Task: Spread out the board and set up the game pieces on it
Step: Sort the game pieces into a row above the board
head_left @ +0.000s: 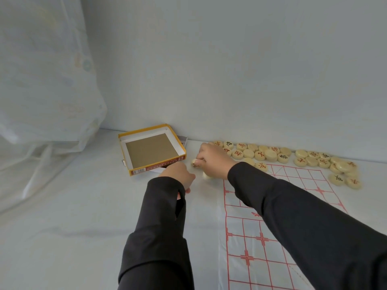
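Note:
A white plastic board [272, 237] with a red grid lies spread on the pale surface at the lower right. Round cream game pieces [261, 154] with red or black characters are heaped along the wall beyond the board's far edge, and a second heap [326, 162] lies further right. My right hand [213, 158] reaches past the board's far left corner and pinches one piece [194, 163] in its fingertips. Another piece [207, 175] lies just under that hand. My left hand [180, 174] rests on the surface left of the board, its fingers hidden from view.
An open yellow-rimmed cardboard box [152, 149] with a brown bottom sits against the wall, left of my hands. A sheer white curtain [46, 91] hangs at the far left. A plain wall [230, 70] closes off the back.

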The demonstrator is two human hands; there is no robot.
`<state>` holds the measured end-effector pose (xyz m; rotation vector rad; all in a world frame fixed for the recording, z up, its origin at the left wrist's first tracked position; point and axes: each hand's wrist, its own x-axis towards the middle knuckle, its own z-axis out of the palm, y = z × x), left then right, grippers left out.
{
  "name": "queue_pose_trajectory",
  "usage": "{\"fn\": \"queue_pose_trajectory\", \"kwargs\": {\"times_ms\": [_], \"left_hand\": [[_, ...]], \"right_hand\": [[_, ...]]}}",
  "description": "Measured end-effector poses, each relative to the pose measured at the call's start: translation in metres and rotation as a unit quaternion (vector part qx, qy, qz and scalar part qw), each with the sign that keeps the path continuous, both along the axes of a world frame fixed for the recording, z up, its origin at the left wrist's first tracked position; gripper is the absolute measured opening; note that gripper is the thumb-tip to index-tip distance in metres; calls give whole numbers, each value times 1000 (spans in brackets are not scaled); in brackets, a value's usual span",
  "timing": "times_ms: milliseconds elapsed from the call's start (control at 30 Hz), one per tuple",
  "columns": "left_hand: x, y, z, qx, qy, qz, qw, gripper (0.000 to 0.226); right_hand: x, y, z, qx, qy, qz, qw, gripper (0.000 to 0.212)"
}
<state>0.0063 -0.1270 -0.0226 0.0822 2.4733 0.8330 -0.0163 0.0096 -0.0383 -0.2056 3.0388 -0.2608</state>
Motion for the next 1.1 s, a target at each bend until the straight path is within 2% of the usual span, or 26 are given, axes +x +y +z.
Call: {"fn": "queue_pose_trajectory", "kwargs": {"times_ms": [133,233,367,500,567,633,667,700,767,967,1000,1100], "left_hand": [[6,7,-2,37,31,24,999,33],[6,9,-4,19,59,30,998,33],[0,8,-4,11,57,18,998,34],[0,10,-4,15,62,22,998,34],[-1,11,-6,13,64,23,998,34],[-2,12,-6,4,75,16,997,34],[-2,13,-6,-5,87,10,996,34],[-2,15,-5,-15,99,4,995,35],[-2,17,-2,-26,114,-3,993,35],[-3,20,-6,-33,126,-7,991,34],[-3,21,-6,-30,128,-8,991,34],[-3,23,-5,-22,127,-13,992,34]], "right_hand": [[-2,6,0,-69,30,-47,996,32],[0,16,6,-61,86,-57,993,22],[14,39,12,-150,121,-97,976,48],[28,44,0,-159,50,-51,985,63],[29,45,1,-263,16,-52,963,70],[27,53,5,-358,50,-99,927,70],[25,58,7,-376,78,-133,914,68],[22,63,6,-370,97,-160,910,66],[17,69,1,-323,96,-175,925,66],[-6,58,-11,-144,16,-104,984,77],[-8,55,-11,-149,7,-90,985,79],[2,54,-7,-243,-7,-65,968,82]]}}
